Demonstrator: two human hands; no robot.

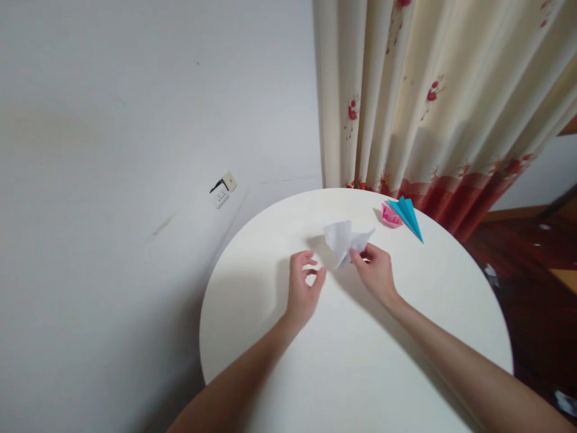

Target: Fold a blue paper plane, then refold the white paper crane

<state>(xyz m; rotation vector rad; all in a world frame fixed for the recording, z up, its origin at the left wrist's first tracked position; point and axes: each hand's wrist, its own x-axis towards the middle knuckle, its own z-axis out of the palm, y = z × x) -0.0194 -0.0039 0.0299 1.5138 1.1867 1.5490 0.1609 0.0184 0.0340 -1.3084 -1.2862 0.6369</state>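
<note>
A folded piece of white paper [339, 239], with pointed flaps standing out to both sides, is pinched at its lower right by my right hand [376, 273]. It is held over the round white table, and its exact folded form is hard to make out. Just left of the paper and apart from it, my left hand [304, 288] has its fingers curled with a gap between thumb and fingertips, nothing in them. Farther back on the right lie a pink folded-paper boat [390, 216] and a blue paper plane [408, 218], the plane's wings touching or overlapping the boat.
The round white table [342, 355] stands close to a white wall [135, 150] with a socket [220, 195]. A cream and red curtain [406, 108] hangs behind it. Crumpled white scraps [491, 275] lie on the dark wooden floor at the right.
</note>
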